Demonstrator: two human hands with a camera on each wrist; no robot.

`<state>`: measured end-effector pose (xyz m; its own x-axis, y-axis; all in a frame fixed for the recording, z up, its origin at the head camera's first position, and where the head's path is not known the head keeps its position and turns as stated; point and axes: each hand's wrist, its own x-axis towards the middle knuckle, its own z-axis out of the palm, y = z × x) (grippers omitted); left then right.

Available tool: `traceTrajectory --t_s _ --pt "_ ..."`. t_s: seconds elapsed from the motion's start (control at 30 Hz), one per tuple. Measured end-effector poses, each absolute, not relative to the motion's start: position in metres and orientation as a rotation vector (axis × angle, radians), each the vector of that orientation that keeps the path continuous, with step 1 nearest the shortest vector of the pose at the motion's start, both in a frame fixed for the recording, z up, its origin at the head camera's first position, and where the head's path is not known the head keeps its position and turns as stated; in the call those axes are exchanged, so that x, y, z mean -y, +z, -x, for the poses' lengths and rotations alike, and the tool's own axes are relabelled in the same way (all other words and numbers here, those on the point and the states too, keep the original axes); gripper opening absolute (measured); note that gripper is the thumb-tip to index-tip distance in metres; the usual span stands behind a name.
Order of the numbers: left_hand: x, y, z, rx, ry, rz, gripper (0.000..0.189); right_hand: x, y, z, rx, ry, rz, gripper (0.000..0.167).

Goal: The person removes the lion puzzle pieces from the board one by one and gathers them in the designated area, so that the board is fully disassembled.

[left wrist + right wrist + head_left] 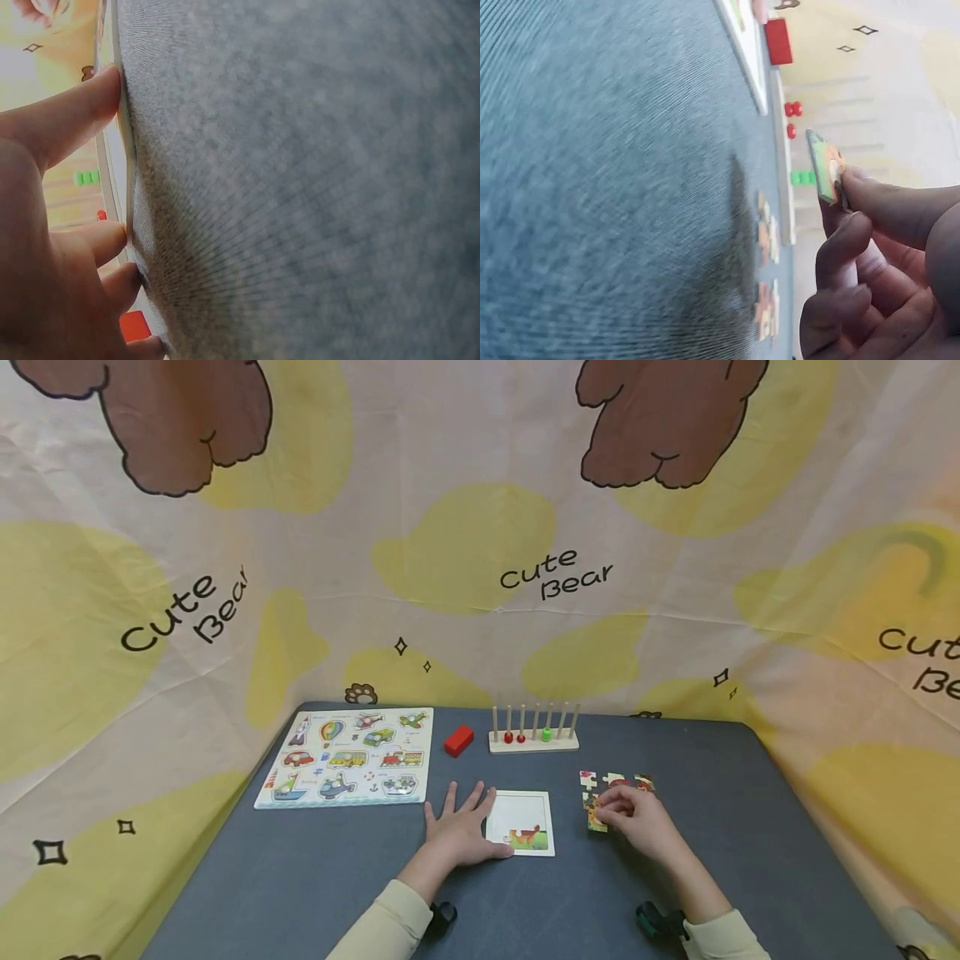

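Observation:
My right hand [636, 817] pinches a jigsaw piece [826, 169] between thumb and fingertips, held up off the table in the right wrist view. The piece shows green and orange. Loose jigsaw pieces [588, 779] lie around and beyond that hand. To the left, my left hand [463, 835] spreads its straight fingers at the left side of a white puzzle tray [517, 800], its thumb on the tray's lower edge. Joined pieces [529, 838] with green and orange print fill the tray's lower right part. In the left wrist view, the thumb [101, 97] presses against the tray's edge.
Behind the tray stand a red block [459, 741] and a wooden peg rack [534, 745] with red and green beads. A vehicle picture board [348, 760] lies at the back left of the grey table [525, 914]. A printed bear curtain [465, 552] closes off the back.

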<state>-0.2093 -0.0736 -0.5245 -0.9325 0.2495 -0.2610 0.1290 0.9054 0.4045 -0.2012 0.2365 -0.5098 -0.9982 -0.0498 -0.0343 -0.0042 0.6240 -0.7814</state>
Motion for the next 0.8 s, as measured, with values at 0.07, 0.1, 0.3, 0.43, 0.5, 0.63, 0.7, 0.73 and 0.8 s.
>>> traceTrajectory --t_s 0.07,0.1,0.3,0.43,0.5,0.63,0.7,0.73,0.8 --pt "0.073 -0.525 0.209 -2.759 0.554 -0.281 0.101 -0.238 -0.514 0.202 -2.785 -1.311 0.053 0.014" --pt "0.073 -0.525 0.209 -2.759 0.558 -0.282 0.101 -0.239 -0.516 0.202 -2.788 -1.298 0.059 0.014" --pt "0.073 -0.524 0.208 -2.756 0.571 -0.279 0.101 -0.24 -0.528 0.205 -2.781 -1.255 0.084 0.012" --pt "0.073 -0.524 0.208 -2.758 0.569 -0.278 0.101 -0.238 -0.531 0.205 -2.786 -1.202 0.065 0.011" --pt "0.073 -0.524 0.208 -2.762 0.563 -0.281 0.102 -0.237 -0.53 0.204 -2.807 -1.169 0.059 0.01" --pt "0.073 -0.523 0.207 -2.762 0.553 -0.28 0.102 -0.234 -0.529 0.203 -2.831 -1.134 0.048 0.01" --pt "0.073 -0.523 0.208 -2.761 0.554 -0.276 0.102 -0.234 -0.529 0.203 -2.837 -1.124 0.049 0.01" --pt "0.073 -0.523 0.208 -2.76 0.556 -0.274 0.102 -0.234 -0.529 0.203 -2.835 -1.124 0.044 0.01" --pt "0.073 -0.523 0.208 -2.757 0.559 -0.27 0.102 -0.234 -0.53 0.204 -2.835 -1.122 0.046 0.01"
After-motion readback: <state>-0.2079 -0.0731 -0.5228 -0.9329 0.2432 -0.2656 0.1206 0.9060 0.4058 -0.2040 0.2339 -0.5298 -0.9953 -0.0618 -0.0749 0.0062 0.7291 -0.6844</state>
